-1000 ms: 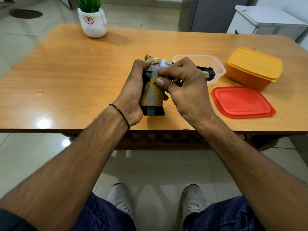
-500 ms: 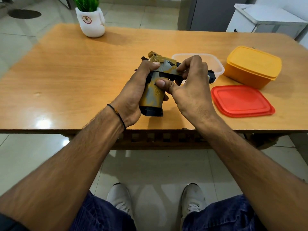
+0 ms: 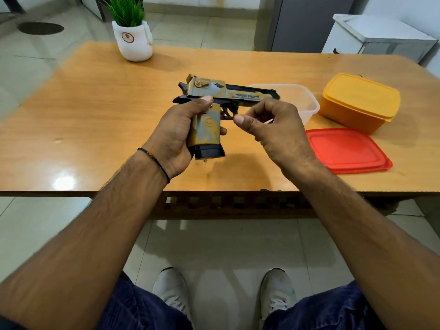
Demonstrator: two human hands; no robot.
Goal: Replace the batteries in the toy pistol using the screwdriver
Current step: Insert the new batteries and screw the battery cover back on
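The toy pistol (image 3: 207, 125), a gold-and-grey camouflage plastic gun with a black slide rail and a black base plate, is held up over the near middle of the glossy orange-brown wooden table (image 3: 95, 110), not resting on it. My left hand (image 3: 175, 132) is wrapped round its handle, thumb laid along the rear of the frame, so the long axis runs left to right: hammer end to my left, muzzle to my right, out over the clear plastic tub (image 3: 307, 101). The handle slopes down and back toward me, which puts the black base plate (image 3: 209, 152) closest to my body, with a small metal stub poking from under it. My right hand (image 3: 276, 129) hangs just right of the trigger guard, close to it but apparently not touching, fingers curled in and thumb pushed forward. A pale sliver shows between the fingers, and I cannot tell whether it is something pinched or only the tub rim behind. I see no screwdriver plainly anywhere. As I judge it, the battery cover is probably in the handle or its base, so the free right hand is the one to work: the target lies down and to the left of it, near the left palm. A red flat lid (image 3: 345, 148) and a yellow lidded box (image 3: 359, 101) sit to the right.
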